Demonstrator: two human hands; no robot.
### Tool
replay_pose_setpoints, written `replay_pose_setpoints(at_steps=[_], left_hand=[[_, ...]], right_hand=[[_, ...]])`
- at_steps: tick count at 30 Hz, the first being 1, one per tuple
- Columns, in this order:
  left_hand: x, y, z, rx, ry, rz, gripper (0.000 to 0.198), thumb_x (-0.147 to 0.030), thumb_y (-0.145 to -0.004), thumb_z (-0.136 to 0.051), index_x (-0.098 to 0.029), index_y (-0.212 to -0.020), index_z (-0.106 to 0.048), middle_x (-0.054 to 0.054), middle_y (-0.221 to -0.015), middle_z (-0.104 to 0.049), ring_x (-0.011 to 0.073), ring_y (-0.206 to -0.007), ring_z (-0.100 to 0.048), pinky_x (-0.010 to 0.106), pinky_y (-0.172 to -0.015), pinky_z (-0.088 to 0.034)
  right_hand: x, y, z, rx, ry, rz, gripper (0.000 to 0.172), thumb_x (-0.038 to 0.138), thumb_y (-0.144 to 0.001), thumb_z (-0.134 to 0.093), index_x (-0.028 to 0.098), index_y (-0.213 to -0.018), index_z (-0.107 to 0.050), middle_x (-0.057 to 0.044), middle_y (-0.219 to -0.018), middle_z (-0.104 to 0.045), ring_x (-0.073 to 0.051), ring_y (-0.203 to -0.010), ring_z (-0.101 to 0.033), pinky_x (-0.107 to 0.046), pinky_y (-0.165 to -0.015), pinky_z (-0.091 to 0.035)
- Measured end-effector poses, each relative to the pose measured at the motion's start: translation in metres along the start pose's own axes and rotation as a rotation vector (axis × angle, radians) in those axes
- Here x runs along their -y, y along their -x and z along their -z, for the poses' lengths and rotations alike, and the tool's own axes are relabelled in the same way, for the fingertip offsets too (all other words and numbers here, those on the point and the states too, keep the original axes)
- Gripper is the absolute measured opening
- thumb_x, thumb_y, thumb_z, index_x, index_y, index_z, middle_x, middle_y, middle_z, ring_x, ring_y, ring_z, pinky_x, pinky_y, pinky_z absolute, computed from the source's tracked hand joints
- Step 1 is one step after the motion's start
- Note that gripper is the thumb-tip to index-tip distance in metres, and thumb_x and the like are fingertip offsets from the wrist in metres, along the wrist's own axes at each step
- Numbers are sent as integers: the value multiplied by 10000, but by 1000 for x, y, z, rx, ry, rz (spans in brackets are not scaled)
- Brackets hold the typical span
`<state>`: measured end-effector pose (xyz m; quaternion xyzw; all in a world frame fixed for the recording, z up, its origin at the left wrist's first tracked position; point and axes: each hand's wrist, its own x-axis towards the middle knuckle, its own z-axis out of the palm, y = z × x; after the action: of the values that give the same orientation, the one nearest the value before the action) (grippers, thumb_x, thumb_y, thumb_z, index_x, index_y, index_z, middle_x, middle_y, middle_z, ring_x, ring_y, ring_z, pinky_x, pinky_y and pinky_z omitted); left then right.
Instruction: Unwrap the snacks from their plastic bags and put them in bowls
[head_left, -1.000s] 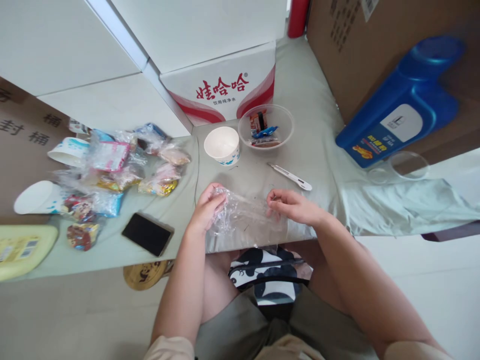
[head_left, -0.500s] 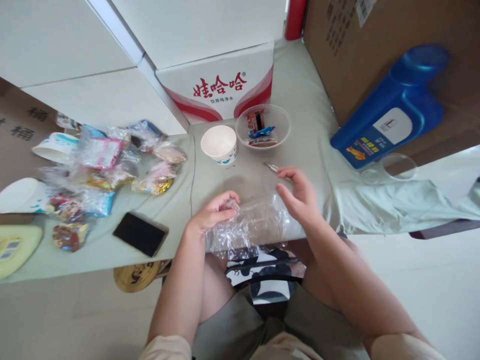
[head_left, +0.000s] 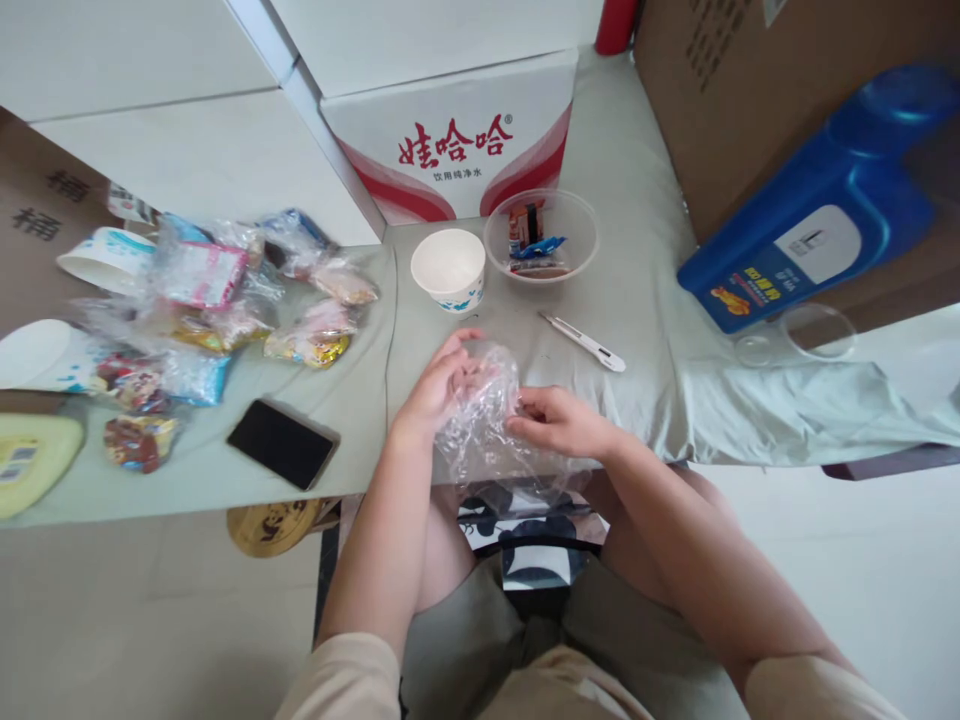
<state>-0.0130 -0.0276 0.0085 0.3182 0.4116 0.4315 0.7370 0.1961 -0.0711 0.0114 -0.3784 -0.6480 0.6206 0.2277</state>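
Clear crinkled plastic wrap (head_left: 487,430) is bunched between both hands at the table's front edge. My left hand (head_left: 444,385) grips its upper left part, fingers curled into the film. On its right side, my right hand (head_left: 555,418) pinches the film between thumb and fingers. A white utility knife (head_left: 583,341) lies on the cloth just beyond my right hand. Beyond my left hand stands a white paper cup (head_left: 448,270). Beside the cup, a clear round bowl (head_left: 541,240) holds a few small packets.
Bagged snacks (head_left: 202,300) and tipped paper cups lie at the left, with a black phone (head_left: 283,442) in front. A blue bottle (head_left: 817,210) and a clear cup (head_left: 817,333) are at the right. A white carton (head_left: 457,150) stands behind.
My right hand has let go of the knife, which now lies on the cloth, and has taken hold of the plastic wrap. The wrap is more bunched up. The camera view has shifted slightly.
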Motion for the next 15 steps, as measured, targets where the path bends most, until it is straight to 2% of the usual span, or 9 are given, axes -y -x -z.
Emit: replay_pose_setpoints(at_steps=[2, 4, 6, 8, 9, 12, 15], left_hand=[[-1, -3, -1, -123, 71, -150, 537, -478, -691, -839, -241, -1102, -586, 53, -904, -770, 223, -915, -750, 304, -759, -585], [-2, -4, -4, -183, 134, -240, 490, -512, -741, -779, -244, -1112, -604, 87, -1105, -772, 254, -1147, -714, 340, -881, -582], [1, -3, -8, -147, 175, -176, 543, -611, -748, -731, -234, -1127, -636, 115, -1270, -729, 288, -1250, -671, 370, -907, -587], [6, -2, -13, -69, 195, -37, 662, -703, -693, -739, -213, -1132, -664, 142, -1322, -707, 312, -1234, -682, 390, -898, -601], [9, -2, -14, -29, 187, 36, 698, -709, -650, -775, -201, -1118, -676, 151, -1283, -724, 312, -1179, -709, 386, -874, -611], [14, -3, -16, 90, 57, 223, 643, -528, -565, -916, -176, -1058, -700, 150, -1095, -785, 268, -905, -776, 311, -683, -614], [10, -4, -14, 121, -5, 266, 585, -459, -567, -919, -168, -1029, -710, 160, -1063, -796, 255, -789, -774, 262, -535, -567]], right_hand=[[2, -1, -1, -84, -163, -14, 275, 476, -885, -619, 222, -826, -531, 70, -569, -504, -95, -474, -468, -233, -475, -360], [3, -4, -2, -238, -263, 7, 300, 508, -877, -621, 231, -854, -508, 70, -567, -535, -99, -463, -497, -239, -472, -396], [3, -8, -2, -405, -301, 46, 310, 514, -870, -621, 236, -850, -484, 73, -554, -544, -95, -460, -506, -240, -481, -419], [3, -12, 0, -517, -328, 59, 308, 513, -862, -609, 241, -848, -466, 79, -533, -544, -94, -454, -511, -244, -489, -434], [3, -14, 0, -552, -343, 52, 300, 509, -856, -602, 243, -857, -463, 84, -524, -543, -94, -448, -509, -245, -489, -438], [2, -16, 3, -584, -368, 8, 266, 467, -834, -591, 242, -930, -487, 97, -506, -545, -99, -439, -502, -247, -485, -441], [0, -16, 6, -568, -354, -36, 272, 429, -818, -585, 236, -997, -519, 99, -505, -555, -106, -438, -511, -252, -485, -450]])
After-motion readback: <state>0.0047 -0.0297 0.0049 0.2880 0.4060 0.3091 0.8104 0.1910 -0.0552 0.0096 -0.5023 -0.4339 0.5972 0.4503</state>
